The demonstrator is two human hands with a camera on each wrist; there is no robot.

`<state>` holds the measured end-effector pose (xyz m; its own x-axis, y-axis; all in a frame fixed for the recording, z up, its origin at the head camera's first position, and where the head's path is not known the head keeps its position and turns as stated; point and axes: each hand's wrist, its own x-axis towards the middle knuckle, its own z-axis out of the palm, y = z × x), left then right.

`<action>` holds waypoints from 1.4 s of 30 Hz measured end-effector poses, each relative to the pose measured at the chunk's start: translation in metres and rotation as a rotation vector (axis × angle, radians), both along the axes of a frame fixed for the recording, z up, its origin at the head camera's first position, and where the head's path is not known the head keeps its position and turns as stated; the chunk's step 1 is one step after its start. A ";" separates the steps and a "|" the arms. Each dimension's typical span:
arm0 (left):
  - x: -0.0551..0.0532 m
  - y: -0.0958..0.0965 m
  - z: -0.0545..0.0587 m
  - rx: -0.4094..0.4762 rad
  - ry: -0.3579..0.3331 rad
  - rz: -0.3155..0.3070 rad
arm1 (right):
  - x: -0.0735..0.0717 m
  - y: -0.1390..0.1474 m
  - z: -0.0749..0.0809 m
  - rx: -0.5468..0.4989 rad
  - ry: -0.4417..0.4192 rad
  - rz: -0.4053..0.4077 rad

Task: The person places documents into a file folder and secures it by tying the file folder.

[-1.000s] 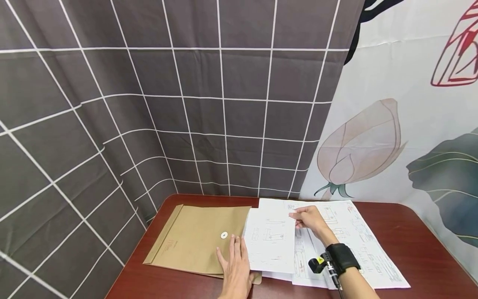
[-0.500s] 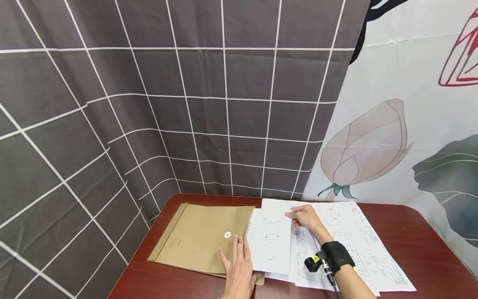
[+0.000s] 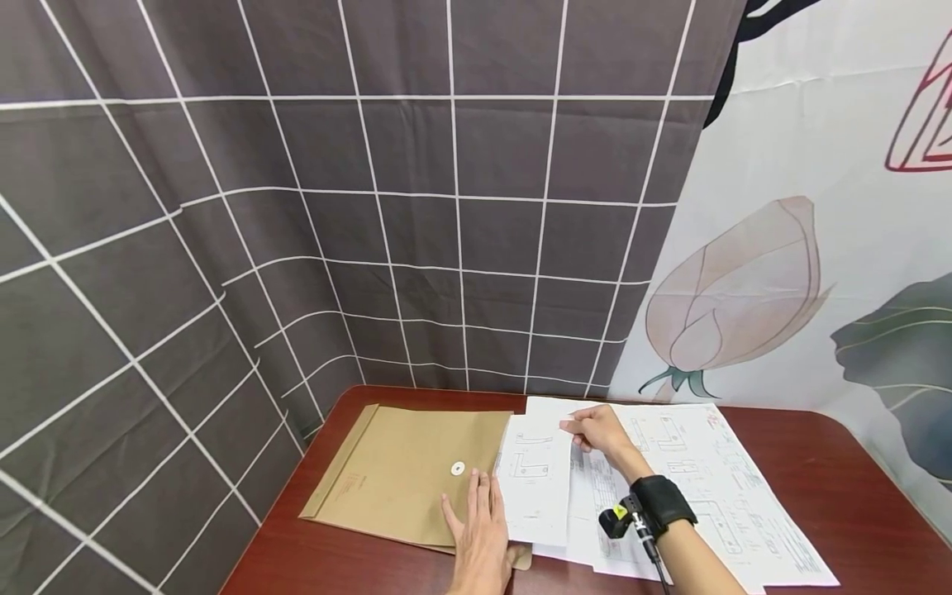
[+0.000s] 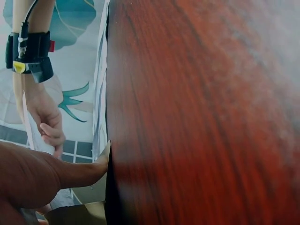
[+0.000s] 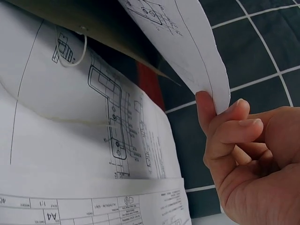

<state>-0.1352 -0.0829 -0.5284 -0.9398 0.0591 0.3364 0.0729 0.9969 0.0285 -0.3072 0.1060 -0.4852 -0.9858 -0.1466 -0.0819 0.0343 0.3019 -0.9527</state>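
A brown paper envelope point(image 3: 405, 471) with a white round button lies flat on the left of the table, its mouth facing right. At that mouth is my left hand point(image 3: 479, 533), fingers on the upper panel. In the left wrist view its thumb point(image 4: 79, 174) reaches to the lower edge by the table. My right hand point(image 3: 598, 430) pinches the upper right corner of a white printed drawing sheet point(image 3: 531, 508), whose left part is hidden under the envelope's panel. Seen from the right wrist, the sheet stands tilted between thumb and fingers, beneath the raised brown panel.
Several larger drawing sheets point(image 3: 714, 471) lie overlapping on the right of the reddish-brown table point(image 3: 803, 446). A thin pale string point(image 5: 86, 49) hangs from the envelope over them. Behind the table hang a grey gridded cloth point(image 3: 416, 231) and a white floral cloth point(image 3: 788, 140).
The right hand has moved left with the drawing sheet, and less of the sheet shows beside the envelope. The left hand stays at the envelope's mouth. The head view has turned slightly left.
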 end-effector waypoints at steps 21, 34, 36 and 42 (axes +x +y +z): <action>-0.001 0.001 0.001 -0.001 -0.007 -0.003 | -0.002 -0.021 0.001 -0.039 -0.018 0.009; -0.001 -0.001 0.001 0.004 -0.041 0.001 | -0.004 -0.029 0.001 -0.037 -0.056 0.059; 0.000 -0.001 0.000 0.012 -0.042 -0.002 | -0.003 -0.029 0.001 -0.034 -0.061 0.068; -0.001 -0.001 0.000 0.025 -0.013 -0.013 | -0.004 -0.028 0.002 -0.019 -0.059 0.085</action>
